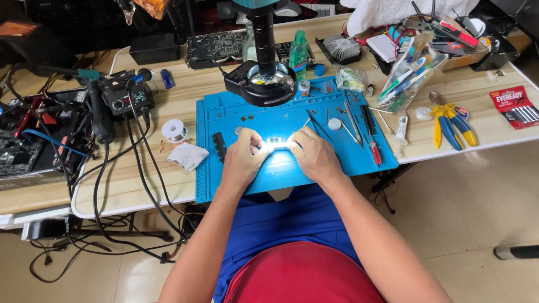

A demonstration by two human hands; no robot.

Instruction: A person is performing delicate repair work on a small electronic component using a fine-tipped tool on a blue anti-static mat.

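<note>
Small flat pale component (275, 142), washed out by glare, detail unreadable, on blue silicone work mat (236, 185) under black ring-lit microscope head (261, 83), left hand (242, 160) and right hand (313, 156) pinching its ends, fingers curled closed.

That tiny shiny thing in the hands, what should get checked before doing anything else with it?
1. Both hands on it: left hand and right hand pinch the small part from either side: ok.
2. Part over the blue mat: ok.
3. Lit: very bright, glare hides detail: not ok.
4. Under the microscope lens: sits nearer the person: not ok.
5. Tweezers lying close to the right hand: ok.
6. Grip firmness: cannot tell.
</note>
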